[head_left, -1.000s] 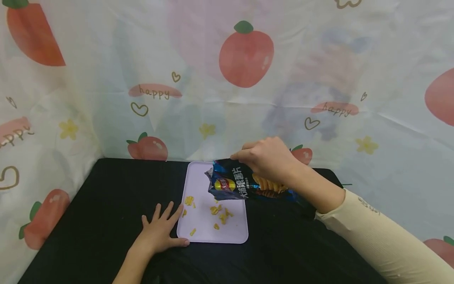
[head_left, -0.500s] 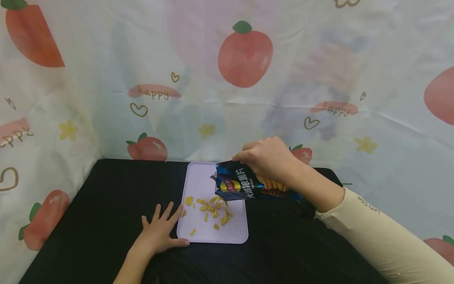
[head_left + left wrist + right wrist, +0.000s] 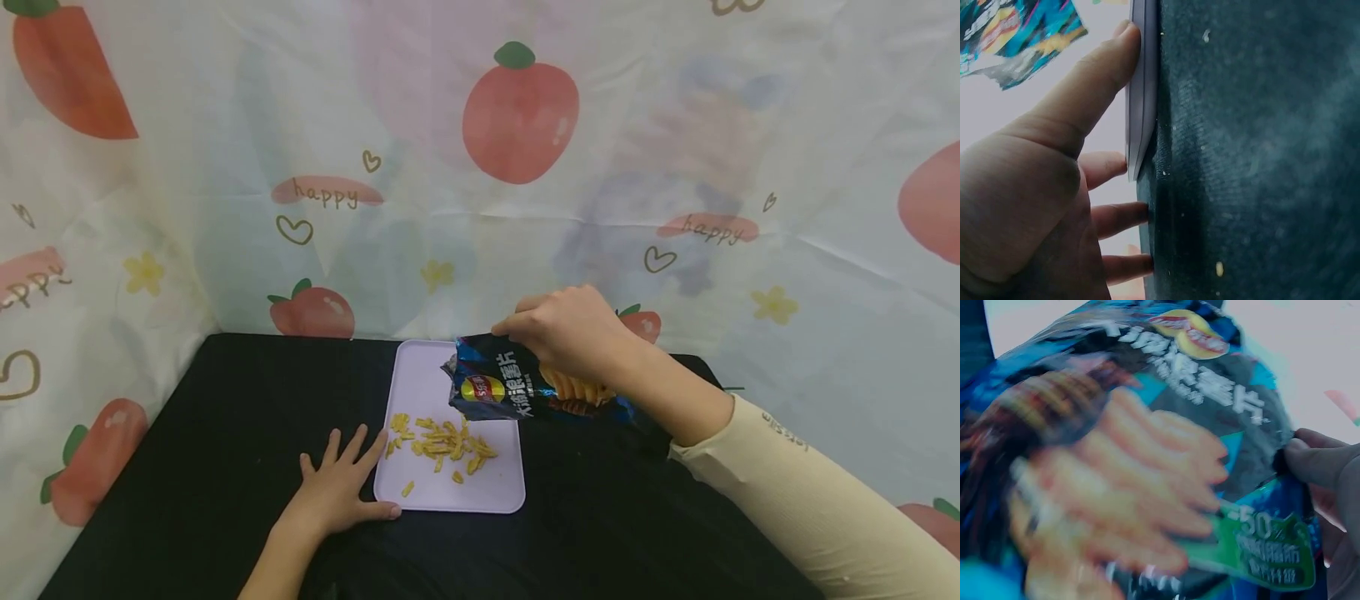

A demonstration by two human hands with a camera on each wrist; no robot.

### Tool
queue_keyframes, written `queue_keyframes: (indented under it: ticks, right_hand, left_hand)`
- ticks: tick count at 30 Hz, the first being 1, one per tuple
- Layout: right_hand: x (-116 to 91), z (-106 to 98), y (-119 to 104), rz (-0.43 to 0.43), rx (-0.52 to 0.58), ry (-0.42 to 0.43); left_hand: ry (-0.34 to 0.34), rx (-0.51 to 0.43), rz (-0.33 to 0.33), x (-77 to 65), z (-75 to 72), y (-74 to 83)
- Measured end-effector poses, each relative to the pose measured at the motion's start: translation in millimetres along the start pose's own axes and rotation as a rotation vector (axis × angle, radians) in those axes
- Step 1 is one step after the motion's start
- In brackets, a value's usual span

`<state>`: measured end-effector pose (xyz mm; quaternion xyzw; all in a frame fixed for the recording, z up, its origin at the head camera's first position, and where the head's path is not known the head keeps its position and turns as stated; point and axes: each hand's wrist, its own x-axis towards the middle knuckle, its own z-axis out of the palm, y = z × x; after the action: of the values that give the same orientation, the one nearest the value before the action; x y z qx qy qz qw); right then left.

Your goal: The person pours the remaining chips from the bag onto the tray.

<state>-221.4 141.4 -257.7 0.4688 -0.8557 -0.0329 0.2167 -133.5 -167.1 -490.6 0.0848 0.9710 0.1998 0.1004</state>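
Observation:
A dark blue and black bag of potato chips (image 3: 513, 383) is tipped on its side above the tray, its torn mouth facing left. My right hand (image 3: 573, 329) pinches its upper edge; in the right wrist view the thumb (image 3: 1319, 453) presses on the bag's side. Below the mouth, broken yellow chips (image 3: 442, 442) lie in a heap with a few scattered pieces on the lilac tray (image 3: 480, 492). My left hand (image 3: 333, 487) has its fingers spread at the tray's left edge. In the left wrist view its thumb (image 3: 1094, 81) touches the tray's side.
A black cloth (image 3: 285, 392) covers the table under the tray. Behind it hangs a pale curtain (image 3: 450, 167) printed with fruit, hearts and flowers. Small crumbs (image 3: 1219, 269) dot the cloth near the left hand.
More chips have dropped from the bag, and the heap on the tray has grown. The bag has shifted slightly to the right overall. My left hand has stayed in place.

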Motion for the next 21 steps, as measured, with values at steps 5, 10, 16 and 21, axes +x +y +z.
queue_keyframes:
  ticks: [5,10,16,21]
  right_hand:
    - [-1.5,-1.5,1.4,-0.006,-0.006,0.0]
    - [-1.5,-2.5,1.2,-0.009,-0.007,0.01]
    - [-2.3,-3.2,-1.1,-0.009,-0.012,0.007]
    - [-2.2,-2.8,-1.2,-0.024,-0.027,-0.003]
  left_hand:
    - [0.001,-0.003,0.001,0.5,-0.2,0.1]
    - [-0.002,0.001,0.0,0.9,-0.1,-0.6]
    - [-0.008,0.011,0.001,1.8,-0.8,0.3]
    - [-0.012,0.005,-0.001,1.8,-1.0,0.7]
